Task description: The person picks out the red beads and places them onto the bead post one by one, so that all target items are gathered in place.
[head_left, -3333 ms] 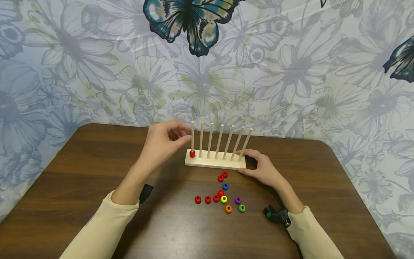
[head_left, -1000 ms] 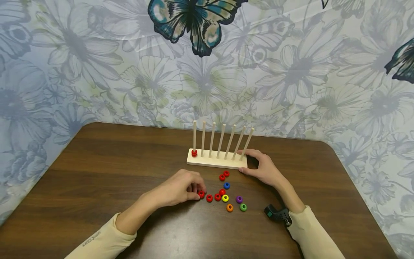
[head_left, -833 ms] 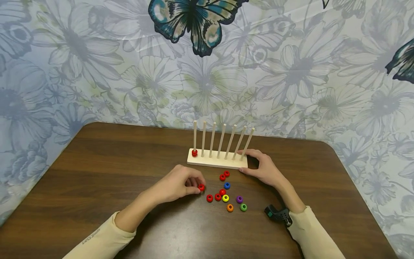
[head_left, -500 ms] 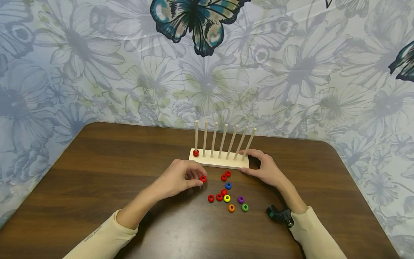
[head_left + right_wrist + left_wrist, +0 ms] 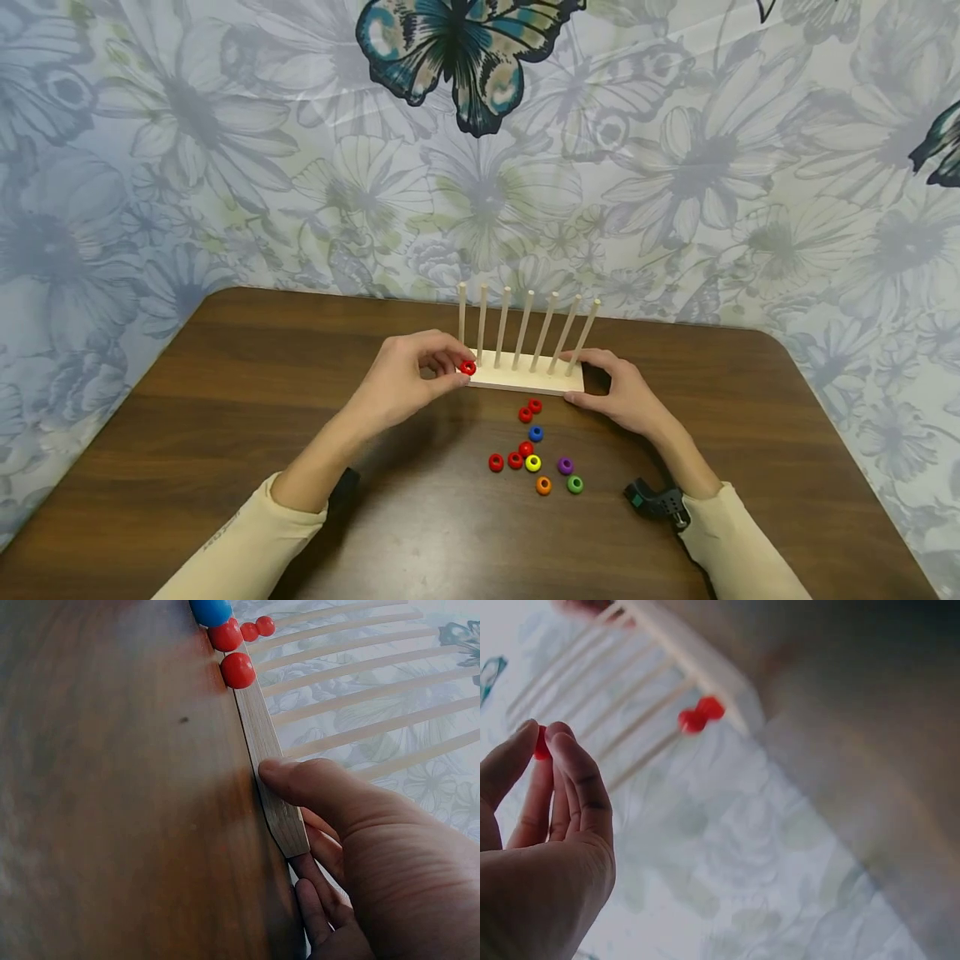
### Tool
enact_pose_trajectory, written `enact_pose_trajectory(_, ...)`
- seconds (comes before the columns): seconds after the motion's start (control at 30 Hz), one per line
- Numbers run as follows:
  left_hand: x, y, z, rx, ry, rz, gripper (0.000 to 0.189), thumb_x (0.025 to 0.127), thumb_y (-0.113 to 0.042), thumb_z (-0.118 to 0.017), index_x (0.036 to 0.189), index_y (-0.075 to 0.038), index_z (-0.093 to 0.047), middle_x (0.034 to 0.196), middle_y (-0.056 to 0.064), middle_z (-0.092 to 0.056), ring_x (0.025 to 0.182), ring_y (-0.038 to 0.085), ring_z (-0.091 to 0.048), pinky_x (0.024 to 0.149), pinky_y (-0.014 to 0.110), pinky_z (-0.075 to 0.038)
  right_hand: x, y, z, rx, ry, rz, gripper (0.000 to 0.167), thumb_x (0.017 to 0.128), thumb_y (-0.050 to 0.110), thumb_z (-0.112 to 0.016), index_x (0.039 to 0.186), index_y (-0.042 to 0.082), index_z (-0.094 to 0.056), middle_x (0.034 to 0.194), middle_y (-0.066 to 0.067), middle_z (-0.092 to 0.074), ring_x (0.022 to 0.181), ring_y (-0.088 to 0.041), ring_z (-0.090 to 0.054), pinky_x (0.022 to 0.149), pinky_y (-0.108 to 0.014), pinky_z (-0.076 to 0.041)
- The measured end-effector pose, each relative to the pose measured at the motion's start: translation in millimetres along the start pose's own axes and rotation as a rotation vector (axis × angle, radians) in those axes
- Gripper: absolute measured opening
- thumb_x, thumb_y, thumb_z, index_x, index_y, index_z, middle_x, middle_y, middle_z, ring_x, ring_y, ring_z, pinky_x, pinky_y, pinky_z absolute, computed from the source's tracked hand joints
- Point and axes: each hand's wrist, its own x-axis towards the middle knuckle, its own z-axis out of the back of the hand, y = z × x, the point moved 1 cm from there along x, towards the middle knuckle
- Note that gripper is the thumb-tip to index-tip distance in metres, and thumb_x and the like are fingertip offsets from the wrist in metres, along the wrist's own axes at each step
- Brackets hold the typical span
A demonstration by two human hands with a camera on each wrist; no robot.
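In the head view my left hand [image 5: 405,379] pinches a red bead [image 5: 468,367] between thumb and fingertips, in front of the left end of a pale wooden peg rack [image 5: 517,380]. That bead [image 5: 541,744] also shows in the left wrist view, apart from the pegs. Two red beads [image 5: 693,721] sit low on the end peg; in the head view the left hand and its bead hide them. My right hand [image 5: 618,392] grips the rack's right end, its thumb along the front edge of the base [image 5: 259,735].
In front of the rack, loose beads lie on the brown table [image 5: 225,417]: several red ones [image 5: 496,462], a blue [image 5: 536,433], a yellow [image 5: 533,463], a purple [image 5: 566,466], an orange [image 5: 543,486] and a green [image 5: 575,484]. A patterned cloth [image 5: 300,192] hangs behind.
My left hand went from the rack's left peg down to the loose beads, took the leftmost red bead and raised it back to the rack. My right hand has kept its grip.
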Motion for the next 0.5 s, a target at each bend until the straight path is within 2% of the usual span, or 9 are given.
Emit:
enact_pose_trajectory(0.3,24.6,-18.1,26.8,0.019,-0.135,0.034,0.021,0.086,-0.004,-0.085,0.105,-0.013,-0.080,0.090,0.001,-0.078,0.078,0.015,-0.072,0.071,0.026,-0.059,-1.0,0,2,-0.011,-0.005,0.008,0.054,0.091,0.033,-0.085,0.141,0.027,-0.065,0.147,0.002,-0.063,0.144,-0.028,-0.051,0.118,-0.057,-0.038)
enact_pose_trajectory(0.5,36.6,-27.9,34.0,0.000,-0.225,0.024,0.020,0.088,-0.004,-0.084,0.106,-0.012,-0.079,0.091,0.003,-0.078,0.080,0.016,-0.072,0.072,0.023,-0.059,-0.1,2,2,-0.001,-0.002,0.002,0.055,0.091,0.034,-0.085,0.141,0.028,-0.066,0.146,0.002,-0.064,0.143,-0.028,-0.052,0.118,-0.058,-0.038)
